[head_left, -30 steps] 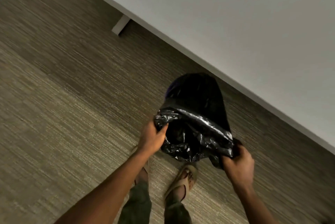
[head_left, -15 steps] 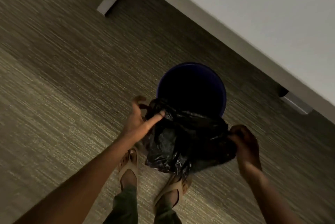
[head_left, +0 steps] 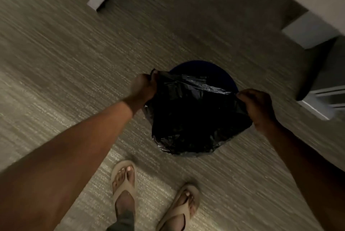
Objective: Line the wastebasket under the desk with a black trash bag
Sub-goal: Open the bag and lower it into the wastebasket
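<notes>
Two hands on the bag [head_left: 196, 118] here, mid frame: left hand [head_left: 142, 90] pinches its left edge, right hand [head_left: 258, 104] clamps the right edge, stretching it over the blue wastebasket [head_left: 201, 66]. Basket's mostly hidden behind it, on the carpet [head_left: 65, 53], sandals [head_left: 123, 182] below.

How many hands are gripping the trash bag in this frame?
2. The left hand pinches the trash bag at its left edge; the right hand holds its right edge, above the wastebasket.
</notes>
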### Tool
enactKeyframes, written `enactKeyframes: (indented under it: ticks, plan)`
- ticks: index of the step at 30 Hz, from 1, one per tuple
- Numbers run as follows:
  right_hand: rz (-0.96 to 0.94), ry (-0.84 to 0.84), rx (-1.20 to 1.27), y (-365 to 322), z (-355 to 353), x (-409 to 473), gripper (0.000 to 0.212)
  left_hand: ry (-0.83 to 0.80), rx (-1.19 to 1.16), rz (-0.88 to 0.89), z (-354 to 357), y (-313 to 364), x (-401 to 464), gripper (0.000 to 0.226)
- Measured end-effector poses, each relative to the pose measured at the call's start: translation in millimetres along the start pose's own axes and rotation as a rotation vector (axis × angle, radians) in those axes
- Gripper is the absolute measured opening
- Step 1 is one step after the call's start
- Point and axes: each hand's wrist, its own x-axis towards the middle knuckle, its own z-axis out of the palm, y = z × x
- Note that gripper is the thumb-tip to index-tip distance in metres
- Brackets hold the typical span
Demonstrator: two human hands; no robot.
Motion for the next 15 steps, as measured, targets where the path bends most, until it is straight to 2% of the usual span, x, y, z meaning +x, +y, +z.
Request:
enactKeyframes:
  ticks: [4, 6, 8, 15]
  plan:
    - [0.03, -0.008, -0.049, 2.2, 3.0, 18.5, 0.024, 0.064, -0.004, 0.058, 9.6, 10.1, 13.8, 0.041]
    - [-0.003, 0.008, -0.152, 3.9, 2.3, 30.1, 0.035, 0.079, -0.029, 0.072, 12.4, 16.4, 19.6, 0.035]
    - [-0.027, 0.02, -0.246, 4.1, 1.9, 39.6, 0.047, 0.062, -0.038, 0.036, 13.7, 25.1, 24.2, 0.037]
    - [-0.062, 0.141, -0.315, 0.6, 6.1, 72.8, 0.048, 0.019, -0.134, -0.099, 16.7, 36.1, 54.1, 0.04]
